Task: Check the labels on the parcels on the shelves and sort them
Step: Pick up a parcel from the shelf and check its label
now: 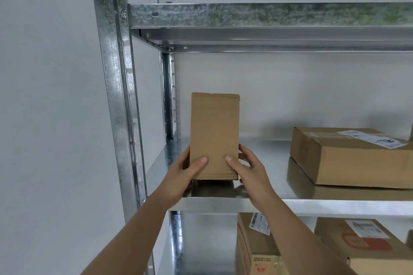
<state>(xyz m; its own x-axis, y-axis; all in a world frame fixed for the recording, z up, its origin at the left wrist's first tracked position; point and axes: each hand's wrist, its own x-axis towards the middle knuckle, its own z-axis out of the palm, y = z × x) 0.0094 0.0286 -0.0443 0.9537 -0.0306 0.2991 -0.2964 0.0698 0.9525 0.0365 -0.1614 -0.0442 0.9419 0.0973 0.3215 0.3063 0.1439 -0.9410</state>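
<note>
A tall, narrow brown cardboard parcel stands upright on the middle metal shelf near its left end. The face turned to me is plain, with no label showing. My left hand grips its lower left side, thumb on the front face. My right hand grips the lower right side the same way, fingers wrapped behind the edge. Farther right on that shelf lies a flat brown parcel with a white label on top.
The galvanised shelf upright rises on the left, and another shelf board sits above. Below, two labelled boxes stand: one with red print and one with a red round mark. A pale wall lies behind.
</note>
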